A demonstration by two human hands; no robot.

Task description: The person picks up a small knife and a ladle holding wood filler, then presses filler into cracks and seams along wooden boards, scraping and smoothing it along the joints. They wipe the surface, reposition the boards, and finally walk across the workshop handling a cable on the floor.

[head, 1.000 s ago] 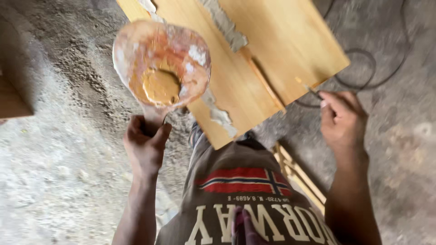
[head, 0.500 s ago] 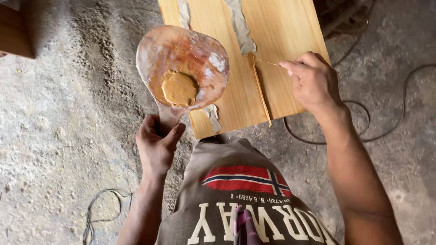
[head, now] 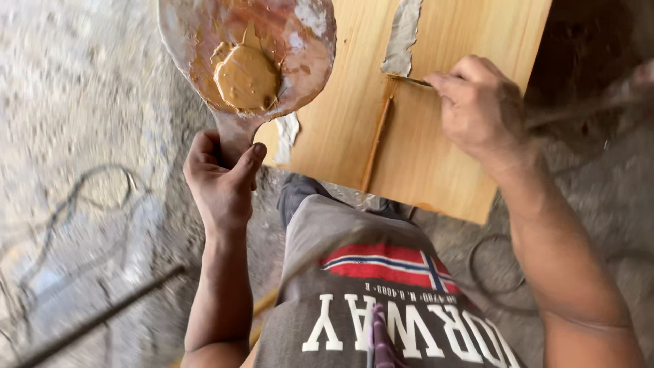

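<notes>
Left hand (head: 221,180): closed around the narrow handle of a round mixing paddle (head: 248,58), thumb pressed over the handle's front; the paddle rises upward and away from the hand, its wide face toward the camera.
Paddle load: a mound of tan filler paste (head: 246,78) sits near the middle of the paddle's face, above the left hand and well apart from the fingers; streaks of orange-brown and pale grey residue cover the surface around it.
Right hand (head: 480,112): fingers pinched together on a thin blade tool (head: 411,81), which projects leftward from the fingertips.
Blade tip: rests at the seam of the wooden panel (head: 470,31), just below a grey patch of dried filler (head: 402,41).
Wooden panel: light yellow board lying flat ahead of the person, under the right hand and partly behind the paddle; a second grey patch (head: 289,129) lies at its near left edge, beside the left thumb.
Seam (head: 378,140): a narrow brown line running from the blade tip toward the panel's near edge.
Floor (head: 82,136): rough grey concrete, with a dark cable (head: 494,272) looped at the right.
</notes>
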